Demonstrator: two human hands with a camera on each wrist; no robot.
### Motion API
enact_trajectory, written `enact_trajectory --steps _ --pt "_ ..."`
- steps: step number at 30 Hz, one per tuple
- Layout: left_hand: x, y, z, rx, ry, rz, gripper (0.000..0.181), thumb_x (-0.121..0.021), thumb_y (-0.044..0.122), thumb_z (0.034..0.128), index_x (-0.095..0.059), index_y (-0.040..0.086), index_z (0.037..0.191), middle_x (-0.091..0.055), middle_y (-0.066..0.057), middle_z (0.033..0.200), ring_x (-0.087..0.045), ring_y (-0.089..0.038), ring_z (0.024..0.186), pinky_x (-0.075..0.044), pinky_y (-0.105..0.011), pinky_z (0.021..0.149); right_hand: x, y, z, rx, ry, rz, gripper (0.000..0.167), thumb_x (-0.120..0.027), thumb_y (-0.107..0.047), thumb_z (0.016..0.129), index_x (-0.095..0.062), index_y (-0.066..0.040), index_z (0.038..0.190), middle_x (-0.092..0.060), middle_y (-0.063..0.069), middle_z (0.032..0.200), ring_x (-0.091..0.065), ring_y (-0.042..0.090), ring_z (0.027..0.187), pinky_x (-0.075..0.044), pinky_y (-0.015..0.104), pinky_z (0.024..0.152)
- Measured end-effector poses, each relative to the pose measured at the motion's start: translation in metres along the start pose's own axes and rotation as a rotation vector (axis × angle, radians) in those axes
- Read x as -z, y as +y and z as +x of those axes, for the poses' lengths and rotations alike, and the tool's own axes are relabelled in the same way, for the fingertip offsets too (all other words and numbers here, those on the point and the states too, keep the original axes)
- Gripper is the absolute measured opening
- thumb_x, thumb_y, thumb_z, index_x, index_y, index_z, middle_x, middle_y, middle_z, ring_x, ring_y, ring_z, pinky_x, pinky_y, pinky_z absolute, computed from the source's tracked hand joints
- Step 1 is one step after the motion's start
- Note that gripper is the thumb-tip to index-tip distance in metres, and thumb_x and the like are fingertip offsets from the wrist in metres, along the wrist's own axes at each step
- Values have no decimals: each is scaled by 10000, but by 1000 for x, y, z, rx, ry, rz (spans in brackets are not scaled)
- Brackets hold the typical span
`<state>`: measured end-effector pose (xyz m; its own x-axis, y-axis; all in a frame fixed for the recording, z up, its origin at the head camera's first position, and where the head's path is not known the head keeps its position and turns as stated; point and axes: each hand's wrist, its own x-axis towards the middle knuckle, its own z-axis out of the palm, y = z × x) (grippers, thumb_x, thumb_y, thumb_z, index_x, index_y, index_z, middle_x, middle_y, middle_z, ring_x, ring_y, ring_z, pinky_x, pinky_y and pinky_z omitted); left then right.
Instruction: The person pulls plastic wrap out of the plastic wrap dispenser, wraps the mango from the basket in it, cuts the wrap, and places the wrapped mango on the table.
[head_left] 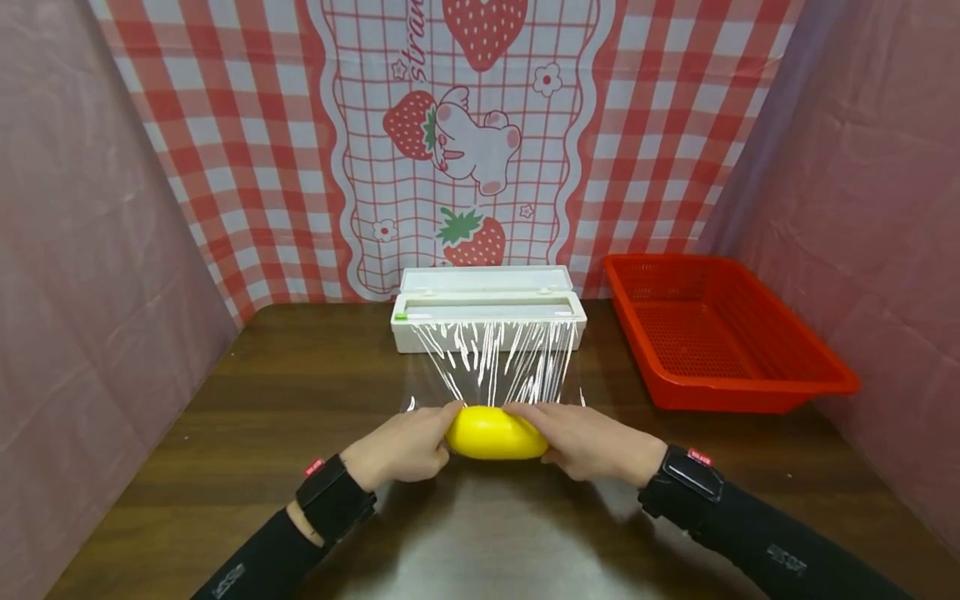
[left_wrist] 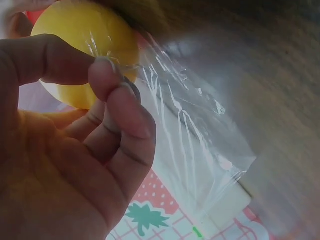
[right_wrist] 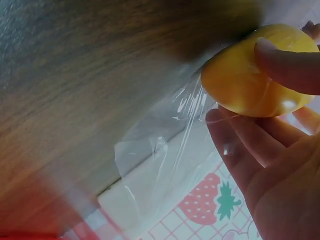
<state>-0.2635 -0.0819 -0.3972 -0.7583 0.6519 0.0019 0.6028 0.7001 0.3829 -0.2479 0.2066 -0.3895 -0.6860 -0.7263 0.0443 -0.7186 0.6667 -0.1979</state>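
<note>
Fingers (head_left: 437,423) left and right, yellow object (head_left: 497,433) between.

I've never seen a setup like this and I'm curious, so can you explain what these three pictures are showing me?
There's no machine at work here: the grip is a person's own two bare hands. The widest picture comes from a camera on the head, looking forward and down. The other two are close-ups from cameras on the left and right wrists, each looking at that hand's work.

On the wooden table stands a white box with its lid up, and clear film stretches from it toward the person. A red basket sits to its right.

The left hand pinches the clear film beside a smooth yellow object; the right hand holds that object between thumb and fingers. I can't tell exactly what the object is.
</note>
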Motion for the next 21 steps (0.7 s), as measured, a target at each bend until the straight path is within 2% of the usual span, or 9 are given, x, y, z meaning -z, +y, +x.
enact_trajectory --steps 3,7,10,14,17,21 --pt "1 -2 -1 -8 9 -35 583 -665 27 876 -429 57 1408 -602 -42 1000 -554 -170 777 -508 -334 757 2 3 0 -15 -12 65 822 -807 -10 841 -375 -154 1526 -598 25 1356 -597 184 1146 -503 415 1012" --pt "2 -4 -1 -9 11 -96 580 -646 -5 877 -397 81 1394 -586 -45 972 -537 -160 678 -491 -299 661 3 8 1 -12 -13 110 814 -780 10 863 -383 -167 1551 -579 11 1296 -580 150 1060 -526 367 973" --pt "4 -5 -1 -25 26 -101 541 -635 -4 901 -431 65 1397 -600 -52 1024 -550 -156 743 -517 -305 727 4 11 2 -9 -15 111 823 -771 20 868 -380 -162 1569 -553 25 1264 -564 149 1018 -534 354 956" --pt "9 -5 0 -55 48 -94 486 -608 6 945 -486 20 1416 -631 -60 1137 -554 -168 879 -531 -357 902 4 14 4 -25 -19 137 831 -731 44 893 -336 -150 1597 -520 59 1261 -557 164 1004 -528 367 965" --pt "10 -7 2 -65 44 -102 491 -584 -4 958 -487 -16 1440 -626 -56 1069 -549 -182 887 -517 -375 911 5 16 6 -33 -13 163 792 -688 50 923 -320 -124 1602 -514 72 1245 -546 173 1002 -519 380 972" --pt "11 -10 4 -62 38 -106 505 -564 -29 965 -472 -45 1462 -569 -42 951 -530 -191 872 -489 -371 852 7 20 9 -34 2 189 748 -681 50 927 -351 -89 1584 -564 75 1260 -549 173 1038 -500 395 1000"
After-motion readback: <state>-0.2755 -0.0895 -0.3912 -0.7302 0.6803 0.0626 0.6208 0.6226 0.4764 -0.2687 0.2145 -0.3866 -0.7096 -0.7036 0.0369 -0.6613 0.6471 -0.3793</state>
